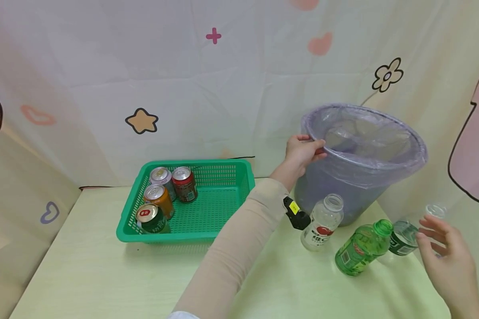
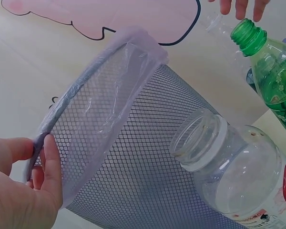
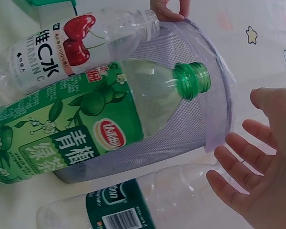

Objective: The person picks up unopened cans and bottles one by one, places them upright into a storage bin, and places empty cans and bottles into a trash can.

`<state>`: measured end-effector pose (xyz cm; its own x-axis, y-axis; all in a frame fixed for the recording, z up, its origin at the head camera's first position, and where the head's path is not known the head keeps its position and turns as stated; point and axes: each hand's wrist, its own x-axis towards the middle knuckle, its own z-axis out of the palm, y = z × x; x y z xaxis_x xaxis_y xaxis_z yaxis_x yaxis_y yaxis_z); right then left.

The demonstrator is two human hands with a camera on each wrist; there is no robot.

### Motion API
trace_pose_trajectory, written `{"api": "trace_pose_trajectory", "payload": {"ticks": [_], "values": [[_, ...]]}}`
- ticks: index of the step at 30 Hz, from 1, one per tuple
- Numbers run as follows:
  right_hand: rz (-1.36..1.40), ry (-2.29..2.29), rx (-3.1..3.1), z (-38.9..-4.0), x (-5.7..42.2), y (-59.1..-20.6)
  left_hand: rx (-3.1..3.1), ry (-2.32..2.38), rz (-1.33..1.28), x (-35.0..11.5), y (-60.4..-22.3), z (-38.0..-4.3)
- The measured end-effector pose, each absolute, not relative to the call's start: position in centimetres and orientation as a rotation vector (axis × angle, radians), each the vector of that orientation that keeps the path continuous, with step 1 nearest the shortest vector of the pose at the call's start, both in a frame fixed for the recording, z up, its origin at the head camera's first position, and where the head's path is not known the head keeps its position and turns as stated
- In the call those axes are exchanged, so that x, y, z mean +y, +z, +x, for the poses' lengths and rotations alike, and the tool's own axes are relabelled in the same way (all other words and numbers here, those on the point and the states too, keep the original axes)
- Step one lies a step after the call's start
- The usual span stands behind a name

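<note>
My left hand (image 1: pixel 300 154) pinches the near-left rim of a mesh wastebasket (image 2: pixel 148 157) lined with a thin translucent purple bag (image 1: pixel 383 170). Fingers spread and with nothing in them, my right hand (image 1: pixel 449 259) hovers by the neck of a clear plastic bottle (image 3: pixel 171 195) with a dark green label; whether it touches the bottle I cannot tell. Left of that stands an uncapped green tea bottle (image 1: pixel 363 248). Closest to the wastebasket is an uncapped clear bottle (image 1: pixel 323 223) with cherries on its label. All three bottles are upright on the table.
A green plastic basket (image 1: pixel 245 177) sits at the table's back left. In its left part are several drink cans, among them a red can (image 1: pixel 185 186) and an orange can (image 1: pixel 159 201). A patterned curtain (image 1: pixel 223 102) hangs behind the table (image 1: pixel 84 274).
</note>
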<state>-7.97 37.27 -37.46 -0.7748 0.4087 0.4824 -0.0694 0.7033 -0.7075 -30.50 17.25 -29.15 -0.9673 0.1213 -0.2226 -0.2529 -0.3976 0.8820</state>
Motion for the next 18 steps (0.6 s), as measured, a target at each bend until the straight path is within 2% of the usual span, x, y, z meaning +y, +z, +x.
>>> {"api": "trace_pose_trajectory", "payload": {"ticks": [18], "values": [[0.021, 1.143, -2.271, -8.4, 36.5, -40.9, 1.570, 2.451, -0.139, 17.3, -29.4, -30.7]]}}
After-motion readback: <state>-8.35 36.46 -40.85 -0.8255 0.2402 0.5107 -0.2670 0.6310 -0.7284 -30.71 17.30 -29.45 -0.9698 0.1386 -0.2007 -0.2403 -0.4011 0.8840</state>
